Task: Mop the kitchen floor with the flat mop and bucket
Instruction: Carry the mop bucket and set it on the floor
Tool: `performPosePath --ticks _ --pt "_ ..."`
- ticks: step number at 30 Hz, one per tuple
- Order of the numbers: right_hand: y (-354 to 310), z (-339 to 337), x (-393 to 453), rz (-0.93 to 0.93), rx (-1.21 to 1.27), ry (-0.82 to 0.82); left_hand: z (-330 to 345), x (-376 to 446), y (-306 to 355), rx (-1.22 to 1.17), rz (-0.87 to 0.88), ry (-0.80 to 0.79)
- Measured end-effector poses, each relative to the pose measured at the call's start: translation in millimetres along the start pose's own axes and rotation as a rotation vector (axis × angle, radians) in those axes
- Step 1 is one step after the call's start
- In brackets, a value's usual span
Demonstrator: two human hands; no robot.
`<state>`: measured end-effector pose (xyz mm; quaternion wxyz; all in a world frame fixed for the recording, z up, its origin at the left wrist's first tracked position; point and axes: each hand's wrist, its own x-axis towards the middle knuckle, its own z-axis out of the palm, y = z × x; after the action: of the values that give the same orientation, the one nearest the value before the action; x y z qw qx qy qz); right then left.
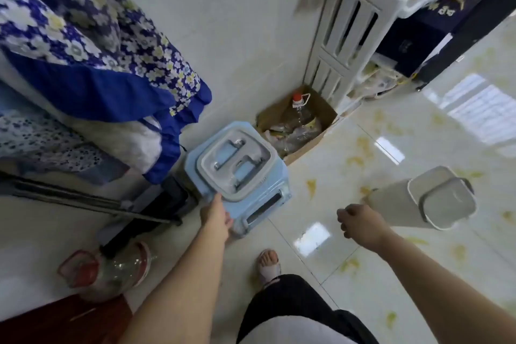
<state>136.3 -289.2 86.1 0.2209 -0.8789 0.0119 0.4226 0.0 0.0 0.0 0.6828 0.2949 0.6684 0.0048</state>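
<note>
A light blue mop bucket (pixel 259 198) with a grey two-slot top stands on the glossy tiled floor by the white wall. My left hand (pixel 216 213) reaches to its near left corner and grips the rim there, fingers on the top edge and thumb on the side. My right hand (pixel 360 222) hangs in the air right of the bucket, loosely curled and holding nothing. A thin metal pole (pixel 83 200) and a dark flat piece (pixel 156 215) lie low to the left of the bucket; I cannot tell whether these are the mop.
A white lidded bin (pixel 435 198) stands to the right. A cardboard box (pixel 326 112) holding an oil bottle (pixel 300 109) sits in the corner beside a white slatted rack (pixel 343 36). A clear jug (pixel 111 268) lies near left. Blue floral bedding (pixel 97 64) overhangs on the left.
</note>
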Motion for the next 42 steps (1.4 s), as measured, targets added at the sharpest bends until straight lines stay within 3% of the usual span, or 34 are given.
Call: performPosePath --ticks 6,11,15,20,22,24,28,31,33,39,42 --pt "36.7 4.8 4.9 0.186 -0.032 -0.045 27.2 53.5 24.3 -0.056 0.018 -0.002" --pt "40.8 -1.4 4.9 0.277 0.017 -0.029 33.8 35.4 19.3 -0.134 -0.027 -0.048" --pt "27.0 -3.5 -1.5 0.25 0.357 -0.059 46.4 -29.6 -6.8 -0.098 0.059 -0.063" --pt "14.2 -3.9 -14.0 0.11 0.964 -0.156 77.1 -107.7 -46.2 0.028 0.091 -0.305" --pt "17.4 -9.6 -18.1 0.078 1.207 -0.11 97.7 -133.0 -58.2 0.064 0.094 -0.395" --pt "22.8 -15.2 -21.2 0.058 1.292 -0.005 111.1 -152.1 -68.0 0.111 0.111 -0.537" --pt "54.6 -38.8 -37.1 0.077 1.255 0.197 129.6 -161.1 -83.9 0.424 0.09 -0.745" --pt "99.0 -57.2 -54.5 0.181 1.123 0.288 143.2 -148.2 -79.6 0.491 0.037 -0.649" --pt "136.6 -67.2 -70.8 0.238 1.064 0.301 158.0 -139.2 -76.4 0.605 0.123 -0.606" --pt "217.0 -71.9 -84.4 0.275 0.943 0.135 210.4 -148.7 -123.0 1.056 0.173 -0.728" --pt "245.7 -76.0 -56.0 0.243 1.006 0.036 237.5 -154.7 -159.8 1.213 0.359 -0.562"
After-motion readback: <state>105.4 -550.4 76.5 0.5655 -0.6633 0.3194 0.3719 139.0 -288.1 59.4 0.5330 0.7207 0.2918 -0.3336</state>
